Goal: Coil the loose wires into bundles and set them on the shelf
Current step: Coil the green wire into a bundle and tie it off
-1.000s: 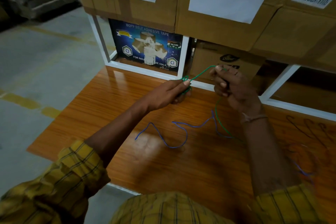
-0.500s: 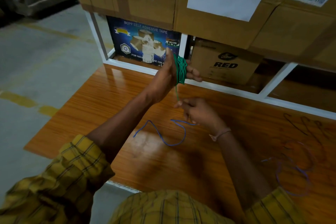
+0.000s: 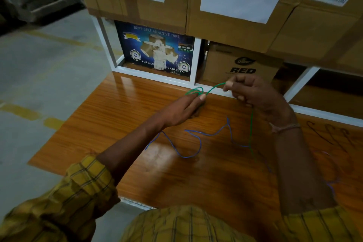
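green wire (image 3: 251, 124) pinched in right hand (image 3: 253, 94); left hand (image 3: 182, 110) grips its loops.

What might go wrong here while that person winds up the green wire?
1. The thin green wire trails down from the right hand across the loose blue wire on the glossy wooden table; pulling it in could snag or drag the blue one.
2. The left hand holds only a few small loops at its fingertips, so they may spring loose.
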